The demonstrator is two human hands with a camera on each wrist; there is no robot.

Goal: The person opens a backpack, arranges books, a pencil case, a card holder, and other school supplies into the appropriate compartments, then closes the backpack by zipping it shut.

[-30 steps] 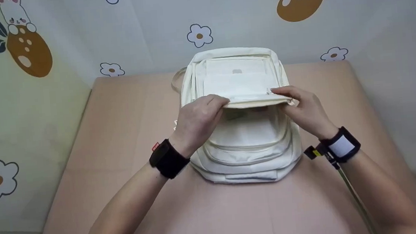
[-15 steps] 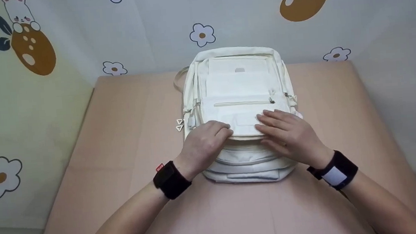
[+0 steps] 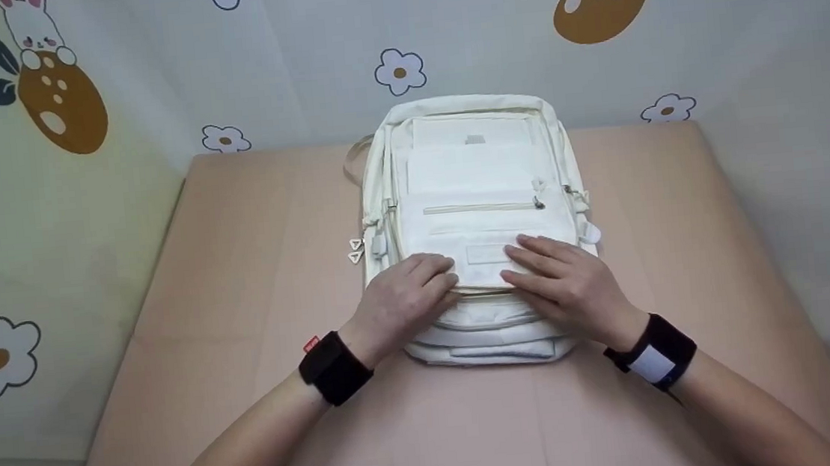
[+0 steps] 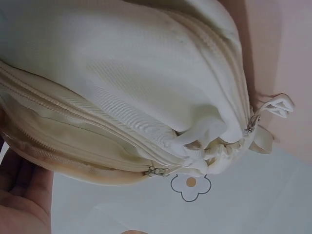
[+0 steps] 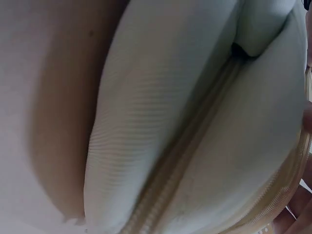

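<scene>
A cream backpack (image 3: 481, 167) lies on its back on the table, its bottom end nearest me. On its front pocket flap (image 3: 475, 231), my left hand (image 3: 409, 293) rests its slightly bent fingers near the flap's lower left edge. My right hand (image 3: 577, 286) lies with fairly straight fingers on the lower right of the same flap. Both thumbs are mostly hidden in the head view. In the left wrist view, the pocket's zipper (image 4: 87, 114) stands parted, with a metal slider (image 4: 157, 171) at its end. A white label patch (image 3: 488, 253) shows between the hands.
The pink-beige table (image 3: 253, 277) spreads around the backpack. Triangular zipper pulls (image 3: 356, 251) hang at its left side, and a strap loop (image 3: 357, 159) lies at its upper left. A patterned cloth backdrop (image 3: 310, 69) stands behind and at both sides.
The raised flap has come down toward me and now covers the pocket opening. Both hands have moved down with it, and the right fingers have gone from pinching its corner to lying on it.
</scene>
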